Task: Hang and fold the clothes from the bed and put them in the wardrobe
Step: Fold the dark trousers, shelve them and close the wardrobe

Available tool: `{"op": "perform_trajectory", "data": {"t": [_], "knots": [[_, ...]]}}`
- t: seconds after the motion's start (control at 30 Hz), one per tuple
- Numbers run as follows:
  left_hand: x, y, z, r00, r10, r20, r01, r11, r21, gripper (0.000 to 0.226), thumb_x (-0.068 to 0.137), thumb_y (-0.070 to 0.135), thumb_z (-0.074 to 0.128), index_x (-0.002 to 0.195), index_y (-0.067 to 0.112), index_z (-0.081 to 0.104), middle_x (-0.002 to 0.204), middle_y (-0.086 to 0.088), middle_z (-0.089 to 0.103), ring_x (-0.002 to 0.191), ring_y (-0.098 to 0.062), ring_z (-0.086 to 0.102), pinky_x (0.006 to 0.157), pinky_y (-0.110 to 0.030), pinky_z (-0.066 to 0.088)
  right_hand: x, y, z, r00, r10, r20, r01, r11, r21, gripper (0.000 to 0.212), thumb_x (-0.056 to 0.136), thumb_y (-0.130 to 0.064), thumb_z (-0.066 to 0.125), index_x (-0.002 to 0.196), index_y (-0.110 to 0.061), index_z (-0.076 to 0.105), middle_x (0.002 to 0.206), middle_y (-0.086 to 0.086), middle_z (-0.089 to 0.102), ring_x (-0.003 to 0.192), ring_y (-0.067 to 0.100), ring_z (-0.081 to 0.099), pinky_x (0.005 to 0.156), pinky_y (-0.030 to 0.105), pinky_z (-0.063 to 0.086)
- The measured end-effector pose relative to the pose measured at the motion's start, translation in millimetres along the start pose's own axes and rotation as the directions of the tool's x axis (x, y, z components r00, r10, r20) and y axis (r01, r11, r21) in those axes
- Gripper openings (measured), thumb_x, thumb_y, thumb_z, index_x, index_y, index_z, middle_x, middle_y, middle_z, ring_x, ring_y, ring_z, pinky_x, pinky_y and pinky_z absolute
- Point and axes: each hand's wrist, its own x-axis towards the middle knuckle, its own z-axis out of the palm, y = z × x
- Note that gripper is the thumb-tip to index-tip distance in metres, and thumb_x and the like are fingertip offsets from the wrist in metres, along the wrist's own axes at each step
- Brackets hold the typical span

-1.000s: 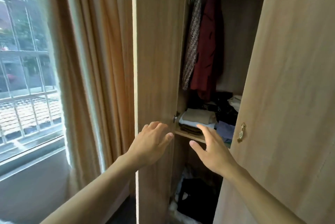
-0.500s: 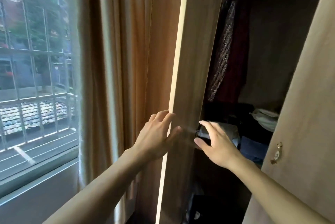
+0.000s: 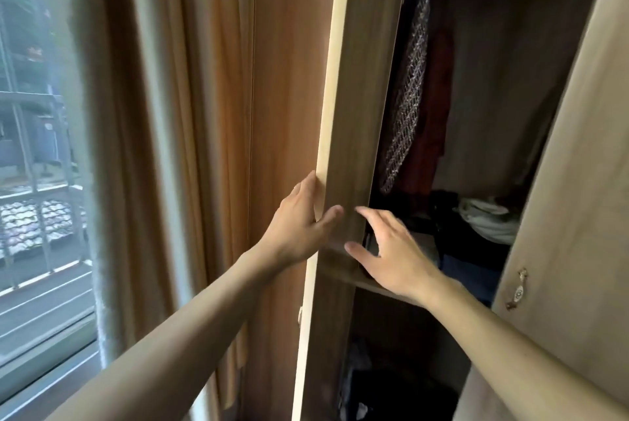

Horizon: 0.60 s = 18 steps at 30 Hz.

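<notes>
- The left hand wraps the pale front edge of the left door, fingers behind it and thumb across the inner face, likely to swing it wide and clear the opening
- The right hand hovers inside the wardrobe by the shelf, fingers spread and loose, gripping nothing (I cannot tell whether a fingertip brushes the door)
- Two doors stand open; the right door carries one small handle
- Two garments hang from the rail: a patterned garment and a red garment just beside it
- Folded clothes sit on the shelf, too dim to count
- No bed in view and neither hand carries any clothing, so the bed's clothes are somewhere I can't see
- One curtain hangs beside one window
</notes>
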Motion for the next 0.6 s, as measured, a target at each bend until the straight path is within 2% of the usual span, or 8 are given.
{"op": "perform_trajectory", "data": {"t": [0.03, 0.1, 0.17, 0.23, 0.3, 0.37, 0.5, 0.6], "knots": [[4, 5, -1, 1.0, -0.014, -0.012, 0.014, 0.999, -0.033, 0.069, 0.095, 0.053, 0.052, 0.149, 0.019, 0.026, 0.145, 0.003, 0.047, 0.123, -0.016, 0.053, 0.1, -0.034, 0.048, 3, -2, 0, 1.0, -0.018, 0.009, 0.018, 1.0, 0.008, 0.071, 0.092, -0.056, 0.053, 0.152, -0.031, 0.022, 0.154, -0.007, 0.03, 0.142, 0.015, 0.028, 0.113, 0.041, 0.034], [13, 13, -4, 0.999, -0.032, -0.014, 0.03, 0.995, -0.091, 0.052, 0.097, 0.045, 0.053, 0.137, 0.018, 0.032, 0.124, 0.002, 0.057, 0.098, -0.01, 0.059, 0.078, -0.018, 0.047, 7, -5, 1, 0.997, -0.066, 0.034, 0.065, 0.998, 0.028, 0.075, 0.091, -0.058, 0.053, 0.153, -0.036, 0.017, 0.154, -0.008, 0.03, 0.142, 0.014, 0.026, 0.112, 0.042, 0.037], [17, 17, -4, 0.998, -0.061, 0.002, 0.061, 0.983, -0.171, 0.042, 0.099, 0.035, 0.053, 0.132, 0.019, 0.032, 0.112, 0.003, 0.058, 0.091, -0.012, 0.06, 0.072, -0.016, 0.047, 11, -7, 3, 0.994, -0.101, 0.041, 0.098, 0.994, 0.053, 0.078, 0.089, -0.058, 0.055, 0.152, -0.041, 0.013, 0.153, -0.01, 0.032, 0.142, 0.014, 0.027, 0.111, 0.042, 0.038], [17, 15, -1, 0.997, -0.072, 0.012, 0.073, 0.969, -0.234, 0.045, 0.095, 0.03, 0.055, 0.133, 0.021, 0.032, 0.112, 0.005, 0.059, 0.099, -0.015, 0.062, 0.083, -0.026, 0.054, 12, -8, 3, 0.992, -0.123, 0.035, 0.12, 0.99, 0.07, 0.079, 0.088, -0.057, 0.058, 0.152, -0.041, 0.014, 0.152, -0.011, 0.034, 0.141, 0.012, 0.029, 0.112, 0.041, 0.038], [15, 10, 4, 0.998, -0.064, 0.022, 0.067, 0.962, -0.265, 0.059, 0.088, 0.03, 0.055, 0.14, 0.027, 0.028, 0.121, 0.008, 0.059, 0.111, -0.013, 0.059, 0.098, -0.038, 0.052, 13, -8, 4, 0.99, -0.139, 0.029, 0.137, 0.988, 0.076, 0.078, 0.087, -0.056, 0.061, 0.151, -0.04, 0.018, 0.151, -0.012, 0.035, 0.14, 0.012, 0.031, 0.112, 0.04, 0.038], [14, 8, 8, 0.998, -0.056, 0.027, 0.061, 0.954, -0.293, 0.065, 0.089, 0.028, 0.056, 0.145, 0.032, 0.025, 0.128, 0.011, 0.056, 0.116, -0.011, 0.057, 0.103, -0.039, 0.049, 14, -7, 5, 0.989, -0.143, 0.033, 0.14, 0.988, 0.07, 0.078, 0.087, -0.055, 0.062, 0.15, -0.04, 0.019, 0.15, -0.012, 0.036, 0.14, 0.012, 0.032, 0.113, 0.039, 0.037], [15, 8, 16, 0.999, -0.025, 0.028, 0.032, 0.944, -0.329, 0.065, 0.095, 0.024, 0.057, 0.148, 0.031, 0.022, 0.136, 0.01, 0.052, 0.121, -0.012, 0.055, 0.103, -0.033, 0.049, 11, -1, 6, 0.988, -0.15, 0.031, 0.147, 0.985, 0.086, 0.076, 0.087, -0.053, 0.063, 0.149, -0.042, 0.021, 0.145, -0.01, 0.041, 0.137, 0.012, 0.036, 0.112, 0.037, 0.037], [13, 10, 19, 0.999, 0.023, 0.04, -0.007, 0.932, -0.362, 0.066, 0.097, 0.023, 0.058, 0.151, 0.031, 0.02, 0.14, 0.016, 0.047, 0.121, -0.003, 0.052, 0.096, -0.015, 0.046, 5, 4, 5, 0.992, -0.124, 0.007, 0.122, 0.984, 0.128, 0.074, 0.087, -0.05, 0.065, 0.148, -0.042, 0.024, 0.145, -0.011, 0.041, 0.136, 0.01, 0.038, 0.11, 0.038, 0.041]]}}
